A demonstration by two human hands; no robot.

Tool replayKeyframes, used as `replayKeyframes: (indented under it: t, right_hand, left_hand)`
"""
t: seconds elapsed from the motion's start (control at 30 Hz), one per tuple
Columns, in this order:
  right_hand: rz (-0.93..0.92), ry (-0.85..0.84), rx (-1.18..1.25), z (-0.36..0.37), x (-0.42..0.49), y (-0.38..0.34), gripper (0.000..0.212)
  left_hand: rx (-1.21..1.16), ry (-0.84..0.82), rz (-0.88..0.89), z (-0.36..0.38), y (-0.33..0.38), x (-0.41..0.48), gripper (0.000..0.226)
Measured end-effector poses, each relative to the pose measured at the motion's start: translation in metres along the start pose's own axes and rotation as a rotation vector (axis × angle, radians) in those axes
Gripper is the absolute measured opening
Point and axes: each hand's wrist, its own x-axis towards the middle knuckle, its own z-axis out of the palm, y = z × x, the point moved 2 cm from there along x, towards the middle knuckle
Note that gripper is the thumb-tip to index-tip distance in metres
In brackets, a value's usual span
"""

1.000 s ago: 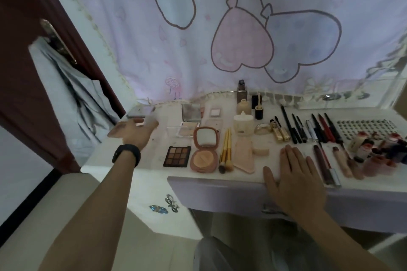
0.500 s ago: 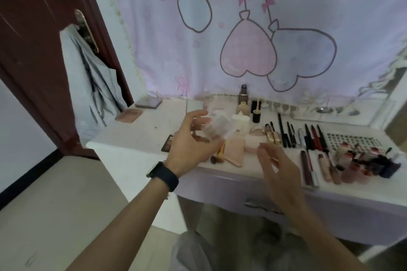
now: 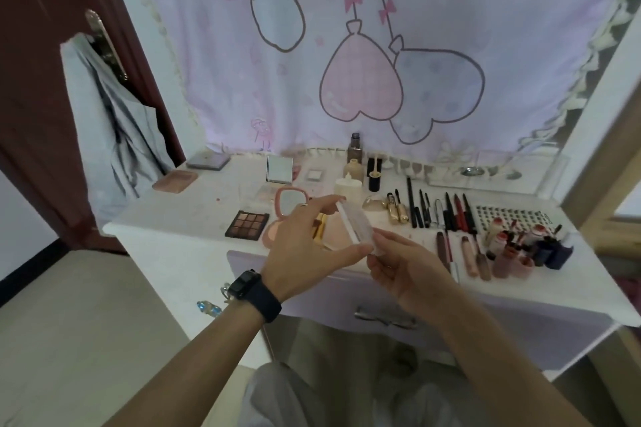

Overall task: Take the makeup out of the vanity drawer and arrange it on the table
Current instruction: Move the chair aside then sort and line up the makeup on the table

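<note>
Above the vanity's front edge, both my hands hold a small clear plastic case (image 3: 359,229). My left hand (image 3: 308,246) pinches its near edge, thumb under and fingers over. My right hand (image 3: 399,260) grips its right end. Makeup is laid out on the white vanity top (image 3: 166,215): a brown eyeshadow palette (image 3: 247,225), an open pink compact with mirror (image 3: 290,201), bottles (image 3: 354,163) at the back, a row of pencils and mascaras (image 3: 437,210), and lip products (image 3: 513,253) at the right. The lilac drawer (image 3: 468,329) below is shut.
A flat peach case (image 3: 174,181) and a grey palette (image 3: 208,160) lie at the back left. A grey garment (image 3: 107,121) hangs from the brown door's handle on the left. A cartoon curtain (image 3: 364,45) covers the wall behind. A dotted sheet (image 3: 510,217) lies at the right.
My left hand came in from the table's back left holding the clear case. My right hand lifted off the vanity's front edge and took hold of the case's right end.
</note>
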Motion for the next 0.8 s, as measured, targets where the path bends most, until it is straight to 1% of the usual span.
replayKeyframes:
  t: [0.07,0.17,0.27,0.33,0.37,0.43,0.47,0.57,0.63,0.7,0.8]
  right_hand:
    - [-0.024,0.01,-0.067,-0.002,0.001,0.0,0.044]
    - [-0.078,0.027,-0.302,-0.005,0.004,-0.003,0.051]
    - [-0.111,-0.052,-0.539,-0.003,0.003,-0.009,0.056]
    - [-0.133,-0.096,-0.667,-0.001,0.001,-0.012,0.068]
    - [-0.145,-0.11,-0.709,-0.001,0.0,-0.013,0.068]
    - [-0.161,-0.144,-0.742,0.002,-0.001,-0.015,0.047]
    - [-0.167,-0.153,-0.74,0.003,-0.002,-0.015,0.039]
    - [-0.235,-0.1,-0.795,0.005,-0.001,-0.014,0.028]
    - [-0.275,-0.082,-0.829,0.008,0.0,-0.012,0.02]
    - [-0.27,-0.103,-0.783,0.011,0.0,-0.01,0.022]
    - [-0.224,-0.118,-0.717,0.012,0.002,-0.01,0.04]
  left_hand:
    - [0.029,-0.013,0.002,-0.001,0.001,0.001,0.079]
    - [0.106,-0.065,0.008,-0.004,0.003,0.003,0.08]
    - [0.26,-0.157,0.064,-0.005,0.005,0.005,0.085]
    - [0.345,-0.198,0.114,-0.006,0.006,0.005,0.088]
    - [0.374,-0.214,0.136,-0.006,0.006,0.004,0.087]
    - [0.395,-0.229,0.162,-0.005,0.005,0.003,0.086]
    - [0.385,-0.228,0.166,-0.005,0.004,0.001,0.086]
    - [0.338,-0.223,0.147,-0.005,0.002,-0.002,0.088]
    - [0.306,-0.224,0.12,-0.004,0.0,-0.004,0.085]
    - [0.199,-0.21,0.074,-0.003,-0.002,-0.005,0.08]
    - [-0.047,-0.171,0.027,-0.004,0.0,-0.008,0.074]
